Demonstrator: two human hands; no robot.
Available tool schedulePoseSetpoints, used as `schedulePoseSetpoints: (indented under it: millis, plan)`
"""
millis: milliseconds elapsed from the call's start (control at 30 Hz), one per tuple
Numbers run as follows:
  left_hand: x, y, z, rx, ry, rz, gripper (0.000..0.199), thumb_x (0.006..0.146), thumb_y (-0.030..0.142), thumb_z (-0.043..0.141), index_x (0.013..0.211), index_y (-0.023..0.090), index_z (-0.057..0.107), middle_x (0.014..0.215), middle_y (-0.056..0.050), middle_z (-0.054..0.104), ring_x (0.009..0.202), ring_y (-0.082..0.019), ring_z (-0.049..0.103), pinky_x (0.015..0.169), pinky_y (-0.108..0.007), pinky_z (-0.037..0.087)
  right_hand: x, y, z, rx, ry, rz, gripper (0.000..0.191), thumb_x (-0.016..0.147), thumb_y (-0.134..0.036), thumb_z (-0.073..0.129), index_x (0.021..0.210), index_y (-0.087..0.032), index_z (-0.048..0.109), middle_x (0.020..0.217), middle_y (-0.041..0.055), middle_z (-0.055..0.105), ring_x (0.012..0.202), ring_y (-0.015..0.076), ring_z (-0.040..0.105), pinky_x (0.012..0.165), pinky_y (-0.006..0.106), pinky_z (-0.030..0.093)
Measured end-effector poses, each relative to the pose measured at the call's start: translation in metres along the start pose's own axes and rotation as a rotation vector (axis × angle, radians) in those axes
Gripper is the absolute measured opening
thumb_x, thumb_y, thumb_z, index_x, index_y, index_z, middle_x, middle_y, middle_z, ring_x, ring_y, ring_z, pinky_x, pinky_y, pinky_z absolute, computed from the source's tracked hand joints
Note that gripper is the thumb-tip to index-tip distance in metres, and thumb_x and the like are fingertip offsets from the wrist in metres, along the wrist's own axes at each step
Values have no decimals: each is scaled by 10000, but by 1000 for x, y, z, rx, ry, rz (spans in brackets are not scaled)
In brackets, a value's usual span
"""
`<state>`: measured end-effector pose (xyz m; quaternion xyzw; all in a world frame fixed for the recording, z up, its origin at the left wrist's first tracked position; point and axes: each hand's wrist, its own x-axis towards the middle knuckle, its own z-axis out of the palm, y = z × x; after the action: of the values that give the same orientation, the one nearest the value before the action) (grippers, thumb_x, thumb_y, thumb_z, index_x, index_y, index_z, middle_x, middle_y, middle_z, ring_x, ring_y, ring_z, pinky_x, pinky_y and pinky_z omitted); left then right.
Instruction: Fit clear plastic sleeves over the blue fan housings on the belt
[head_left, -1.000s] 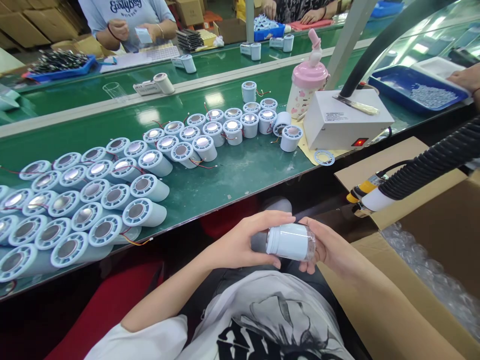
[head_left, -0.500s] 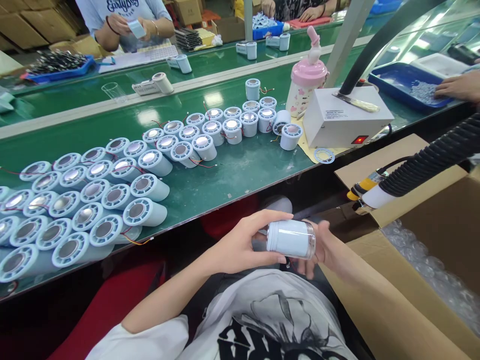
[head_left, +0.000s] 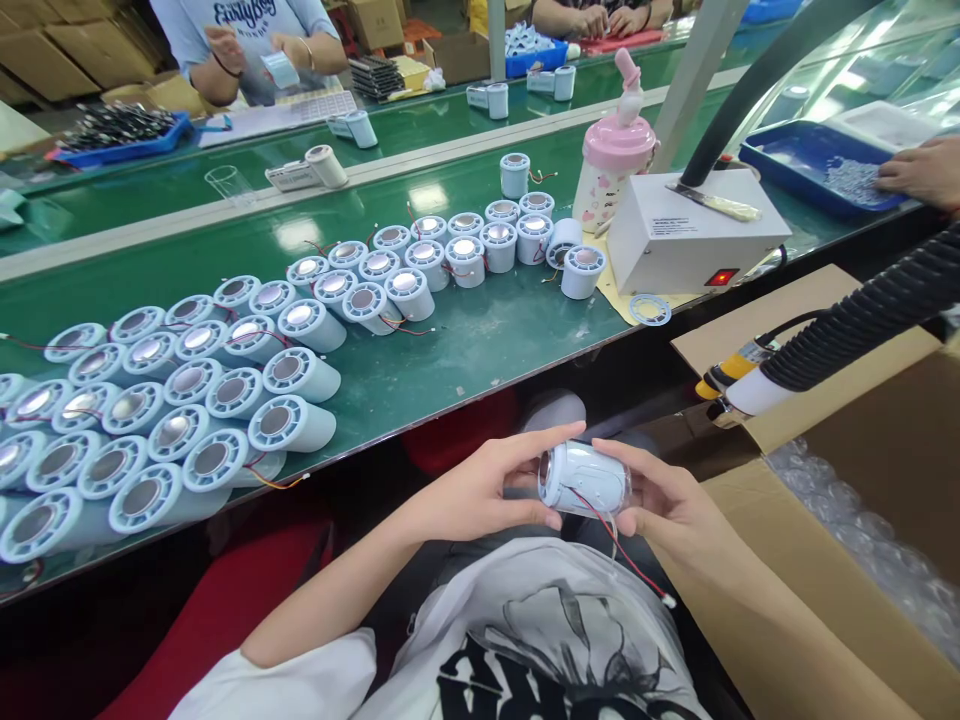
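Note:
Above my lap, a light-blue cylindrical housing point(head_left: 589, 478) lies on its side inside a clear plastic sleeve. My left hand point(head_left: 499, 485) pinches its left end between thumb and fingers. At the other end, my right hand point(head_left: 660, 492) grips the cylinder with thumb and fingertips. A red wire lead point(head_left: 626, 550) with a small white plug hangs from its side, with a pale wire beside it. Similar blue cylindrical housings point(head_left: 292, 423) with round metallic discs in their ends stand in rows on the green bench, to the left and ahead of my hands.
A white box with a red switch point(head_left: 694, 235) and a pink-lidded bottle point(head_left: 616, 165) stand at the right. A blue ring point(head_left: 649, 310) lies by the edge. A black hose point(head_left: 862, 310) hangs over a cardboard box point(head_left: 862, 480). Co-workers' hands point(head_left: 289, 55) work across the bench.
The cylinder has been turned, so its red wire now shows and hangs down. My right fingers have moved from loosely spread behind it to gripping its right end. My left hand barely moved.

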<state>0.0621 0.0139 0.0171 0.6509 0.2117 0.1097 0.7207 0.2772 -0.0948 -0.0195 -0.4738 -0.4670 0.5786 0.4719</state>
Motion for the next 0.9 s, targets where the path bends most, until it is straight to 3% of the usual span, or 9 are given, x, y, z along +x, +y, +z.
schedulePoseSetpoints:
  millis: [100, 200, 300, 433, 567, 733, 900]
  plan:
    - [1, -5, 0, -92, -25, -49, 821, 763, 205, 748, 1467, 298, 336, 1262, -77, 619, 1069, -224, 643, 974, -403, 507, -3, -3, -1, -120, 43, 24, 457, 778, -205, 723, 1217, -311, 652, 1193, 38, 660, 653, 150, 660, 761, 366, 603]
    - [4, -10, 3, -131, -43, -84, 853, 741, 215, 769, 1470, 282, 332, 1143, -70, 681, 970, -212, 675, 907, -393, 541, -5, -7, 0, -96, 66, 59, 464, 771, -132, 657, 1203, -303, 665, 1137, 25, 686, 579, 128, 642, 714, 345, 602]
    - [7, -14, 5, -178, -49, -79, 828, 730, 208, 778, 1450, 267, 372, 1143, -86, 681, 932, -207, 688, 859, -362, 561, -6, -10, -1, -28, 83, 103, 447, 729, -165, 731, 1156, -291, 694, 1119, 28, 695, 670, 162, 670, 683, 317, 599]
    - [13, -13, 5, -123, -12, 42, 723, 704, 174, 792, 1364, 247, 509, 1305, -112, 597, 1112, -258, 626, 945, -386, 530, -8, -6, -6, 129, 65, 95, 505, 722, -225, 791, 1198, -336, 665, 1052, 13, 718, 893, 216, 681, 759, 309, 592]
    - [18, -13, 4, -123, -56, 42, 751, 719, 155, 781, 1396, 257, 471, 1263, -110, 624, 1085, -246, 642, 947, -397, 528, -12, -5, -10, 46, 78, 68, 498, 745, -130, 750, 1176, -368, 677, 1105, -4, 697, 711, 149, 687, 726, 285, 598]
    - [17, -20, 9, -135, -70, 30, 792, 705, 150, 794, 1410, 264, 450, 1129, -74, 684, 981, -210, 678, 904, -353, 547, -15, -11, -9, -55, 63, 32, 497, 744, -79, 701, 1153, -363, 697, 1227, -1, 641, 877, 205, 698, 822, 335, 596]
    - [11, -21, 10, -133, -30, 49, 816, 673, 133, 811, 1402, 250, 464, 1115, -79, 690, 953, -225, 689, 857, -356, 572, -16, -8, -8, 117, 53, 127, 529, 711, -93, 765, 1170, -343, 686, 1081, -5, 709, 837, 186, 697, 752, 276, 595]
